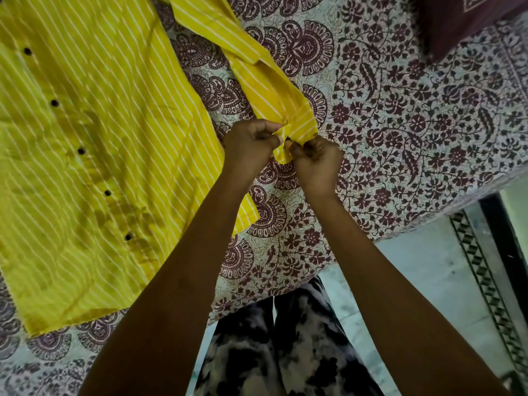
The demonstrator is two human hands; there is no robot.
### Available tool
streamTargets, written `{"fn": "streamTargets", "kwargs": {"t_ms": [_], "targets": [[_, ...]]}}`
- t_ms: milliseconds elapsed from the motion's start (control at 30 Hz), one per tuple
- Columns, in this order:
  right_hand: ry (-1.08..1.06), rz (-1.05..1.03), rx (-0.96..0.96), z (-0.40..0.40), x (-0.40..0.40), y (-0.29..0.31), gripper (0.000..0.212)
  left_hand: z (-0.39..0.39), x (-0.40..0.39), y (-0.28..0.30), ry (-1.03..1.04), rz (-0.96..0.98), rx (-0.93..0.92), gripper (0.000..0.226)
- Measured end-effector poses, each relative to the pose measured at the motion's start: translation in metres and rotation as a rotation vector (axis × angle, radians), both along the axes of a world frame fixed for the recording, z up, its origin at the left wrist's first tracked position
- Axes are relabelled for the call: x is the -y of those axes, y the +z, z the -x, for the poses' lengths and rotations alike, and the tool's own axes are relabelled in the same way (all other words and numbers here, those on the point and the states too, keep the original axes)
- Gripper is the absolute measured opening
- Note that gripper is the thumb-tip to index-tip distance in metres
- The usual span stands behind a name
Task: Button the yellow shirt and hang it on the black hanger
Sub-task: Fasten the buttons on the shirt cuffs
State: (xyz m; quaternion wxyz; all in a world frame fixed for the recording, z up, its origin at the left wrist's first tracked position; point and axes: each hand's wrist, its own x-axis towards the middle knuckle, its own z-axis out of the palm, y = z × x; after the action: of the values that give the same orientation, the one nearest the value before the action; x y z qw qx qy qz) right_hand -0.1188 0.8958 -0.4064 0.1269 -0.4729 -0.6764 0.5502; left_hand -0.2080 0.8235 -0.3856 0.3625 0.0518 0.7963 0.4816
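Both hands, left hand (251, 144) and right hand (315, 158), pinch the yellow shirt (94, 132) cuff (297, 125), apparently buttoning it; next, push the button through.

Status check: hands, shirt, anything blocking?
Both hands, left and right, pinching the sleeve cuff. Yellow shirt flat on the bed, front buttoned. Hanger not in view.

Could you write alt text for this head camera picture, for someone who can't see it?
Both hands, left hand and right hand, pinch the cuff of a yellow shirt spread on a patterned bedsheet. Black buttons run down the shirt's front.
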Motion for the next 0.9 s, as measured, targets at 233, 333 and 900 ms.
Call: {"fn": "streamTargets", "kwargs": {"t_ms": [233,333,900], "targets": [[-0.011,-0.051,0.009,0.004,-0.002,0.003,0.052,-0.003,-0.004,-0.002,0.062,0.038,-0.058,0.021],[0.008,-0.078,0.026,0.005,-0.005,0.002,0.050,-0.005,-0.003,-0.002,0.054,0.018,-0.034,0.021],[0.052,0.050,0.011,0.007,-0.011,0.004,0.053,-0.009,-0.004,-0.012,-0.025,-0.027,-0.201,0.009]]}}
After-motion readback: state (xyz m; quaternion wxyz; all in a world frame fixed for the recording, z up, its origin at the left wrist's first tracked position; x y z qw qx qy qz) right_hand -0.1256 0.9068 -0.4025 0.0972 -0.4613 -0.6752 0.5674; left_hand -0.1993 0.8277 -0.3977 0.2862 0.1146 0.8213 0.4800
